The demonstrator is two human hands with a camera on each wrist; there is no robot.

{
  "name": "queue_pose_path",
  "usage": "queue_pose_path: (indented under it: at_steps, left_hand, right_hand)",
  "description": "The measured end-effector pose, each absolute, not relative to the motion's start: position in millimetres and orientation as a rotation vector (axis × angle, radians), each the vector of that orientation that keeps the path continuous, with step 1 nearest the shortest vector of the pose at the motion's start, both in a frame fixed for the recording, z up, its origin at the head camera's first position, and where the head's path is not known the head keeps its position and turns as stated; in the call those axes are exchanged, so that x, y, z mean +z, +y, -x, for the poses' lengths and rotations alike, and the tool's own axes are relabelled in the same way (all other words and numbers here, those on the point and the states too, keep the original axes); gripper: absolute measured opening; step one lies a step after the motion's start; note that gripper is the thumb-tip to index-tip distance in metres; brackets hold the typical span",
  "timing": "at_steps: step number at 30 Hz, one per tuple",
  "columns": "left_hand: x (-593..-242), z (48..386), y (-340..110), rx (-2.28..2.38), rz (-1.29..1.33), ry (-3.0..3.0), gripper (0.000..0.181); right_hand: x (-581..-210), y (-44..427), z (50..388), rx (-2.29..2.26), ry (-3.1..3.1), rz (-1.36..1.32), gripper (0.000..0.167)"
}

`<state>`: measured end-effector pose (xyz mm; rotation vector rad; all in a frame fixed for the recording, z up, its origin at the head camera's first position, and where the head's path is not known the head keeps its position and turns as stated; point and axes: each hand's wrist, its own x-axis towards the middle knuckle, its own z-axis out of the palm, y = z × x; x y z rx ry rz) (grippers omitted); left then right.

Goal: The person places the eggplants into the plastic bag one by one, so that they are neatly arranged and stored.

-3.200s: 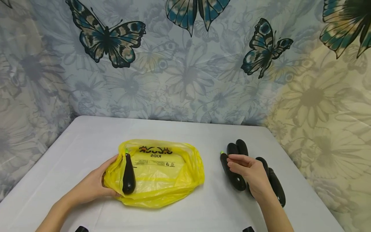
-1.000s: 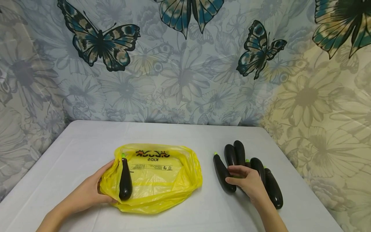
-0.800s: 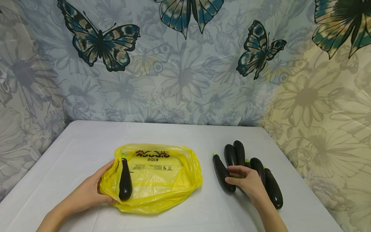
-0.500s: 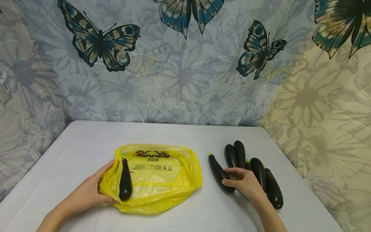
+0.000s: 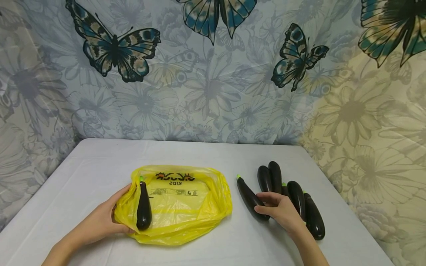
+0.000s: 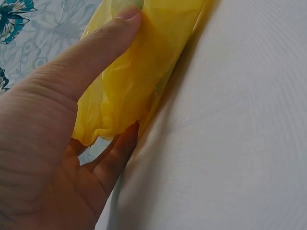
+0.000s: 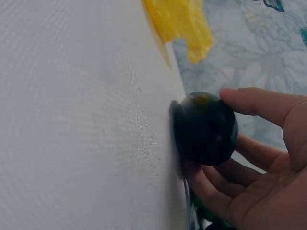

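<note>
My left hand (image 5: 106, 216) holds the left end of a yellow plastic bag (image 5: 186, 207), with the thumb on its near side in the left wrist view (image 6: 158, 43). One dark eggplant (image 5: 144, 207) lies at the bag's left part, its green tip pointing away. On the right, my right hand (image 5: 283, 212) grips the thick end of another eggplant (image 5: 247, 194) between thumb and fingers. That rounded end (image 7: 206, 129) shows close up in the right wrist view. Several more eggplants (image 5: 296, 195) lie beside and behind this hand, partly hidden by it.
A white table (image 5: 199, 151) carries everything. Behind it hangs a cloth backdrop (image 5: 213, 92) with butterflies and flowers, meeting the table's back edge. The remaining eggplants lie near the table's right side.
My right hand has moved from above the eggplants to a grip on the leftmost one, whose green tip has swung left, away from the others. The left hand keeps its hold on the bag.
</note>
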<state>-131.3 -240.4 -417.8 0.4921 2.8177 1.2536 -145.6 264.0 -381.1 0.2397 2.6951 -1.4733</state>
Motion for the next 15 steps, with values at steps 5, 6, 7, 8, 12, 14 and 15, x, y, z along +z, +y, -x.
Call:
queue_pose_path:
  at_steps: [5,6,7,8,12,14,15]
  left_hand:
    - [-418.6,131.2,-240.8,1.258,-0.504,2.819,0.123]
    - [-418.8,131.3,-240.9,1.258,-0.506,2.819,0.123]
    - [-418.9,131.4,-241.1,1.259,-0.507,2.818,0.122]
    - [-418.9,131.5,-241.2,1.259,-0.506,2.817,0.122]
    - [-418.4,131.9,-241.3,1.258,-0.503,2.810,0.120]
    - [-418.0,131.9,-241.0,1.259,-0.503,2.809,0.120]
    - [-417.8,131.9,-240.8,1.257,-0.500,2.808,0.120]
  right_hand:
    - [-380.7,263.2,144.8,-1.487,2.701,-0.229,0.049]
    - [-380.7,263.1,144.4,-1.485,2.704,-0.229,0.049]
    - [-380.5,263.1,144.2,-1.490,2.702,-0.229,0.049]
    - [-380.3,263.0,144.0,-1.497,2.700,-0.229,0.048]
    - [-379.9,263.1,143.7,-1.510,2.703,-0.237,0.047]
    - [-379.6,262.9,143.7,-1.516,2.705,-0.242,0.046]
    - [-379.5,262.8,143.7,-1.512,2.711,-0.245,0.046]
